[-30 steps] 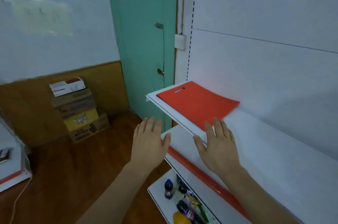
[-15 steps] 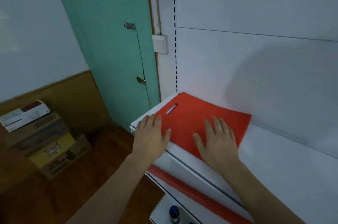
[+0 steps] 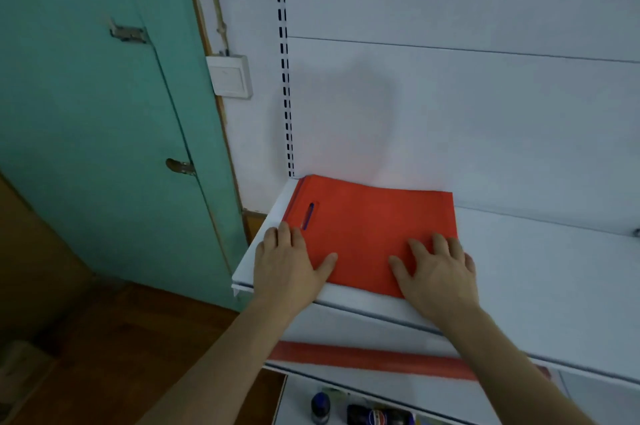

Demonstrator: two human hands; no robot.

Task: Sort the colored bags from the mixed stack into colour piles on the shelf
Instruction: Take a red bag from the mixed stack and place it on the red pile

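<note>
Head view: both hands lie flat and open, gripping nothing, left hand (image 3: 287, 261) on the red bag stack's (image 3: 370, 234) handle-slot end, right hand (image 3: 438, 272) on its near right corner.

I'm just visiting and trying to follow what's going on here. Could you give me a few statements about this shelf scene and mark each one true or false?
1. Both hands lie flat on the red bags. True: the left hand covers their left front corner, the right hand their right front part.
2. The red bags sit at the left end of the white shelf. True.
3. The right hand has lifted a bag off the shelf. False: its fingers are spread flat and the bags lie flat on the shelf.
4. The handle slot is on the bags' right side. False: it is near their left edge, just beyond the left hand.
5. The door left of the shelf is red. False: it is green.
</note>
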